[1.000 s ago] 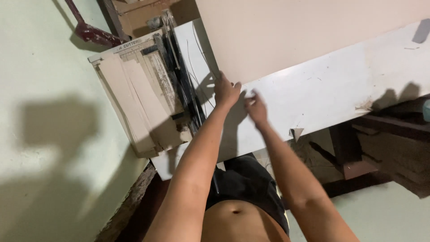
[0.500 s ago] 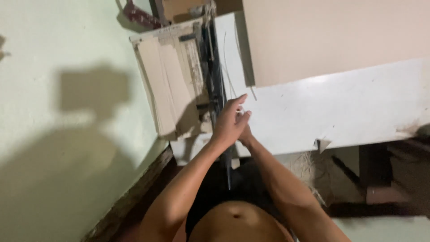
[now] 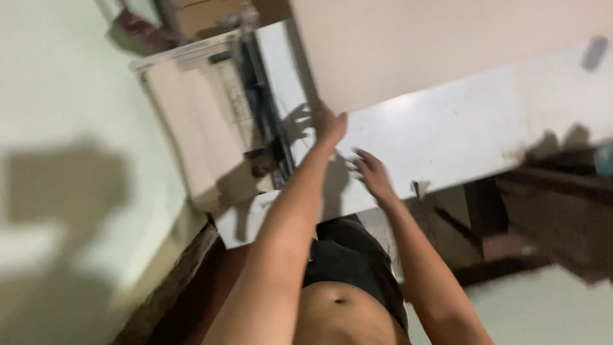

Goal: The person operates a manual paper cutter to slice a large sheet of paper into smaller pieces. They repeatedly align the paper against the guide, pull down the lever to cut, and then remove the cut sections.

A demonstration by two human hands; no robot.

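A large beige sheet [image 3: 447, 45] lies across the white table [image 3: 460, 137]. My left hand [image 3: 329, 124] is at the sheet's lower left corner, fingers curled on its edge, though the picture is blurred. My right hand [image 3: 370, 172] hovers over the bare white tabletop just below the sheet, its fingers spread and nothing in it. Left of both hands stands a paper cutter [image 3: 265, 118] with a long black arm on a pale beige base [image 3: 191, 128].
A pale wall [image 3: 57, 128] with my shadow fills the left side. A dark wooden edge [image 3: 172, 287] runs below the cutter. Dark wooden furniture [image 3: 549, 211] stands under the table at the right. Brown boxes [image 3: 211, 16] sit behind the cutter.
My hands were together by the cutter's black arm. They have since parted: the left went up to the sheet's corner, the right out over the white tabletop. The view shifted right.
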